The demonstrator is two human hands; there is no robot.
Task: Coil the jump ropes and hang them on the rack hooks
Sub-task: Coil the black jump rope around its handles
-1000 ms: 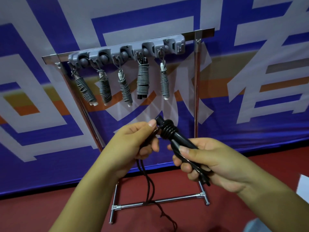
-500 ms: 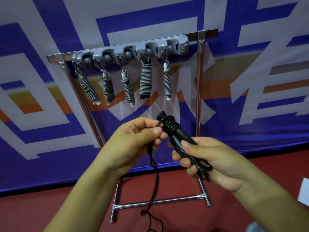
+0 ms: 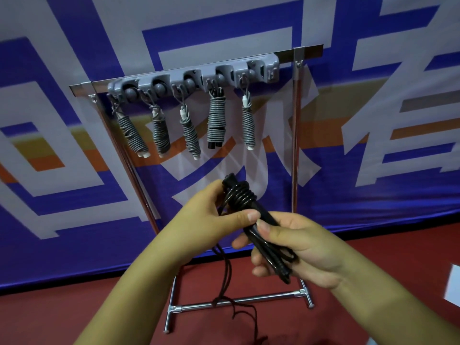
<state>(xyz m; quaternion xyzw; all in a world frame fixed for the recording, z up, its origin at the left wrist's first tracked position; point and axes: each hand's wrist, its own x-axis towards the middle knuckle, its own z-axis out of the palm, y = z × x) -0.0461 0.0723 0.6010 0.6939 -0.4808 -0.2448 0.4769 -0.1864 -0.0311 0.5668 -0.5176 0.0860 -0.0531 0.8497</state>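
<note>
Left hand (image 3: 211,215) shifted onto glossy black jump rope (image 3: 240,195) coils.

Black rope (image 3: 249,317) tail cut off at bottom edge.

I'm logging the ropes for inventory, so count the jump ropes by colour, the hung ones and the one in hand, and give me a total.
Grey ropes, coiled and hung on the rack: 5 ()
Black rope, partly coiled, gripped by the left hand and right hand: 1
Total: 6
</note>
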